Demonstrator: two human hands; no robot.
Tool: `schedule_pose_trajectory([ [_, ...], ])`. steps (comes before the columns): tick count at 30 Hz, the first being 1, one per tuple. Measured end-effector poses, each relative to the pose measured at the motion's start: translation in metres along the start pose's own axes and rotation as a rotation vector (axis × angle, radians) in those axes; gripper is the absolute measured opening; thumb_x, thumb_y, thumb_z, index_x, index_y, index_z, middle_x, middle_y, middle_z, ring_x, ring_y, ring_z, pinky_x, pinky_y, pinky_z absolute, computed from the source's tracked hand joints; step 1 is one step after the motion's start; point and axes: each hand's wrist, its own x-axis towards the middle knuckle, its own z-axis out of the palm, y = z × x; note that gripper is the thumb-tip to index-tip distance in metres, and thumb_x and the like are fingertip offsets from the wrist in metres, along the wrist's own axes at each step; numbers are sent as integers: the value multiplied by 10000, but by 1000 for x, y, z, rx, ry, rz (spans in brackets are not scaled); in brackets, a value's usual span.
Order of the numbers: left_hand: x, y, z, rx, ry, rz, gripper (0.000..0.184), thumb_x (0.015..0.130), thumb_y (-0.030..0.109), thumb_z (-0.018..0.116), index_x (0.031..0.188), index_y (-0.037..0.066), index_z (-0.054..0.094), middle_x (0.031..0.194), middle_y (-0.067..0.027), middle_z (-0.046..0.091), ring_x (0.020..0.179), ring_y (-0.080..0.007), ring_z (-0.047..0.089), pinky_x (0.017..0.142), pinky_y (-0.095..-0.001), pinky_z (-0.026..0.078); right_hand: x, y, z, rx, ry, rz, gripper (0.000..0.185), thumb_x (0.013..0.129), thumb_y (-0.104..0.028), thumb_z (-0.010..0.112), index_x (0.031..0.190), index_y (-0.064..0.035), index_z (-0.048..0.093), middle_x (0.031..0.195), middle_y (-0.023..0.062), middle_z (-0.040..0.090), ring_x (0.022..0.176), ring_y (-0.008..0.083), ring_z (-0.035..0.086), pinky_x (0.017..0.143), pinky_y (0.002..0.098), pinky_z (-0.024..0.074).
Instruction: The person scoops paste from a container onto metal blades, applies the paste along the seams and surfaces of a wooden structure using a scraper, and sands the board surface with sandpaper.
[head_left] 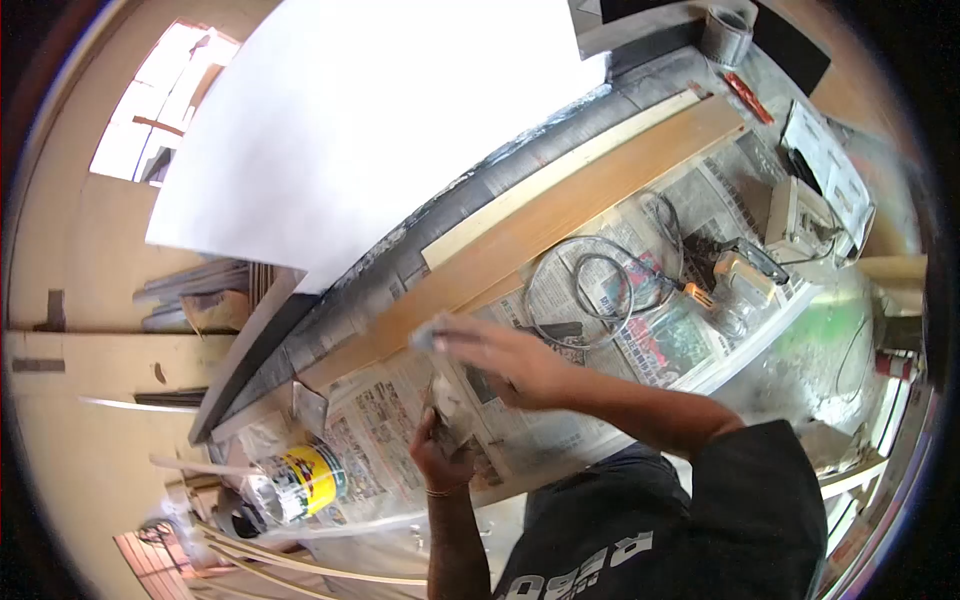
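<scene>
My right hand (510, 365) reaches in from the right, slightly blurred, its fingers pressed together on a small grey-blue piece (428, 333) at their tips, beside the long brown board (570, 220). Below it, my left hand (440, 462) comes up from the bottom edge. Its thumb and fingers are closed round a pale, flat piece (452, 408) above the newspaper (365, 425). What exactly either piece is cannot be made out.
A yellow-labelled paint can (312, 478) stands at lower left. Right of the hands lie a coiled cable (605, 290) and an orange-and-grey power tool (745, 278). A large white panel (370, 120) fills the upper left. A roll of tape (727, 37) sits at upper right.
</scene>
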Motion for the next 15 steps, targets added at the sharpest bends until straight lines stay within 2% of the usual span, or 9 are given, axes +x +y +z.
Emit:
schedule_pose_trajectory([
  [1,-5,6,4,-157,11,-108,358,940,219,429,1169,-18,569,1050,-139,660,899,-280,669,803,-403,561,-10,-16,-4,6,-26,-7,691,703,166,503,1348,-77,457,1358,219,462,1249,384,468,1052,441,393],
  [2,-8,10,7,51,-99,-137,373,947,211,473,1279,43,504,1164,-116,622,1022,-222,624,846,-382,530,-15,-33,-10,26,-86,-29,677,714,140,527,1349,-87,467,1373,209,449,1265,389,447,1075,439,360],
  [7,-25,35,52,74,-245,-255,374,951,218,476,1265,17,502,1112,-113,633,983,-243,633,824,-400,533,-67,-24,-28,-47,-213,75,610,746,83,570,1326,-93,505,1385,193,434,1289,373,424,1085,447,342],
  [9,-39,49,75,31,-314,29,299,955,206,470,1161,6,552,1081,-124,640,933,-240,647,798,-372,553,-83,-12,-50,-231,-498,182,541,806,73,523,1326,-73,496,1299,186,510,1245,354,475,1055,461,378],
  [10,-42,52,91,170,-265,163,290,970,194,482,1180,2,537,1129,-116,616,995,-214,616,842,-359,524,-84,-13,-50,-233,-492,177,541,806,73,523,1326,-73,496,1299,186,510,1245,354,475,1055,461,378],
  [11,-37,51,83,169,-261,165,290,970,194,482,1180,2,537,1129,-116,616,995,-214,616,842,-359,524,-80,-24,-54,-43,-220,402,453,835,53,510,1279,-34,512,1209,176,565,1164,330,538,1013,456,419],
  [12,-30,48,70,461,-195,397,304,968,190,496,1198,-2,549,1087,-98,626,970,-194,610,831,-350,510,-78,-37,-57,149,58,625,371,863,33,498,1232,4,529,1120,166,619,1084,305,600,971,451,459],
  [13,-24,47,61,755,-134,629,319,966,185,509,1217,-6,561,1046,-80,636,946,-174,604,819,-342,496,-67,-50,-62,150,62,626,371,863,33,498,1232,4,529,1120,166,619,1084,305,600,971,451,459],
  [15,-24,32,72,620,-218,622,321,970,176,519,1221,-21,558,1065,-105,634,975,-171,585,853,-324,471,-40,-69,-70,1370,646,1086,280,888,-80,511,1144,23,556,999,137,659,939,282,659,847,423,542],
])
